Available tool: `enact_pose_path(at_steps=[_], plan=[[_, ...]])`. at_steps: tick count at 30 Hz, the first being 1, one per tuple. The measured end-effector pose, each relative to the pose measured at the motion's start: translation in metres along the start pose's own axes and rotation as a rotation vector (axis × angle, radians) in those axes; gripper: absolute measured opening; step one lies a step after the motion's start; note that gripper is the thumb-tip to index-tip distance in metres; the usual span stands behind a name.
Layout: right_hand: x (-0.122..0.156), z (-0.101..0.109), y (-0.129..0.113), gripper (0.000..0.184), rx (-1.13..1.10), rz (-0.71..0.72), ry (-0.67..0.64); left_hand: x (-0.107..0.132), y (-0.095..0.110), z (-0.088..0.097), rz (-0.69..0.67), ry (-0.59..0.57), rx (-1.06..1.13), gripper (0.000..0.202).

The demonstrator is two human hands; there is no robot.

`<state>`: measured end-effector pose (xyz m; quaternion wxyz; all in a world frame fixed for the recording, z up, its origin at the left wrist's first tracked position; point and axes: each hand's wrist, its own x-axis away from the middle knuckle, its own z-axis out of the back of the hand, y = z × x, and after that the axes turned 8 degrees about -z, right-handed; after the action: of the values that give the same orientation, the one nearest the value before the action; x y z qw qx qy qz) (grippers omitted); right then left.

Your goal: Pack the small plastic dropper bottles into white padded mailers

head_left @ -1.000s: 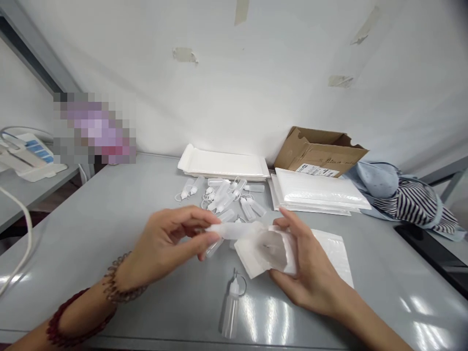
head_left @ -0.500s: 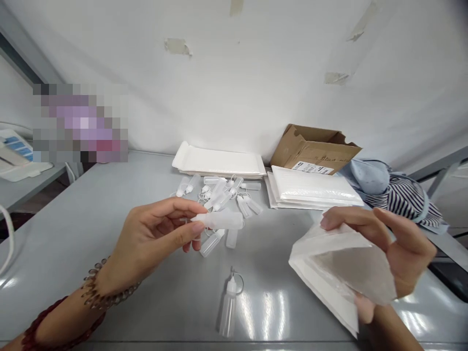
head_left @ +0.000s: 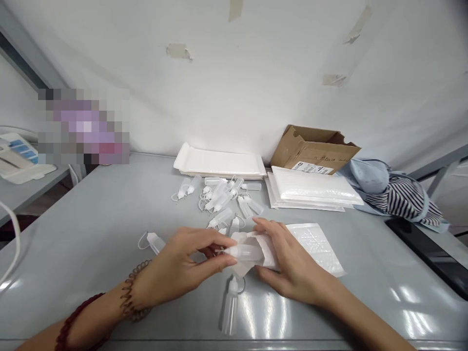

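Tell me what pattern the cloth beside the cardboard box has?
Dark-and-white stripes on the cloth, seen in the head view.

Left hand [head_left: 183, 265] pinches small dropper bottle [head_left: 243, 252] at mouth of white padded envelope [head_left: 314, 246], held open by right hand [head_left: 288, 261] on grey desk [head_left: 109, 219].

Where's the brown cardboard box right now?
In the head view, the cardboard box sits at the far right of the table against the white wall, just behind a stack of white envelopes and left of the bundled striped cloth.
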<state>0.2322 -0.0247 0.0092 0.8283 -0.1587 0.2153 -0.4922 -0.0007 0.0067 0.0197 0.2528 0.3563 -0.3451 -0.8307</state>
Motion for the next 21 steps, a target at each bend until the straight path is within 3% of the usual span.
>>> enact_pose_path(at_steps=[7,13,21], plan=[[-0.001,-0.01,-0.002,0.065,0.117,0.108,-0.017,0.005,-0.004,-0.026,-0.161,-0.212,-0.186,0.024],[0.001,-0.015,-0.006,0.059,0.198,0.123,-0.066,0.006,-0.006,-0.031,-0.156,-0.155,-0.244,0.014],[0.002,-0.014,-0.007,0.06,0.162,0.116,-0.046,0.006,-0.009,-0.033,-0.288,-0.05,-0.277,0.011]])
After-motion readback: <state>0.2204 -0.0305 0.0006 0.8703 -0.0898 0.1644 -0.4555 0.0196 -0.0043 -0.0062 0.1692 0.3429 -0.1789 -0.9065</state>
